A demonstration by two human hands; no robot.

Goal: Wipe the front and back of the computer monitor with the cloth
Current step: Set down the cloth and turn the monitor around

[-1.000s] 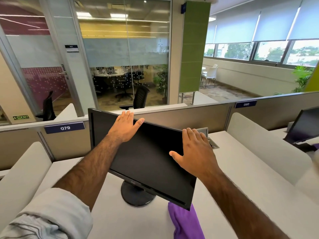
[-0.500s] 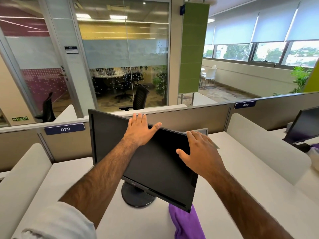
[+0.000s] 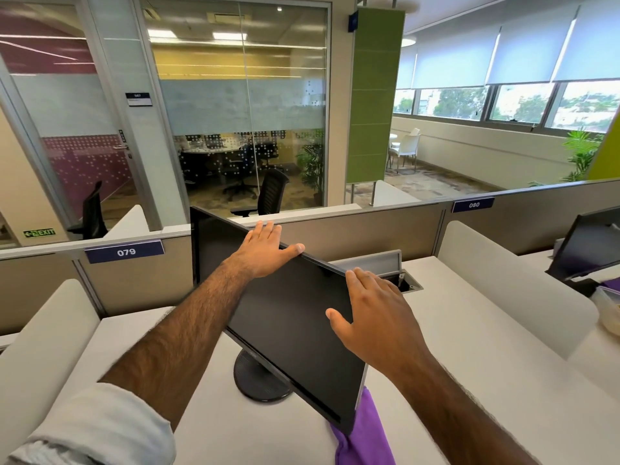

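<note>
The dark monitor [image 3: 288, 317] stands skewed on its round base [image 3: 255, 380] on the white surface [image 3: 469, 347]. The left hand [image 3: 265, 253] lies flat over its top edge, thumb spread. The right hand [image 3: 375, 313] rests spread against its right edge. The purple cloth [image 3: 365, 431] lies under the monitor's lower corner, partly hidden. An open cable hatch [image 3: 402, 276] sits behind the right hand.

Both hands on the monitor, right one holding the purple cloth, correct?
No: in the head view the purple cloth lies on the desk beneath the monitor's lower corner. The right hand, like the left hand, rests bare on the monitor.
</note>
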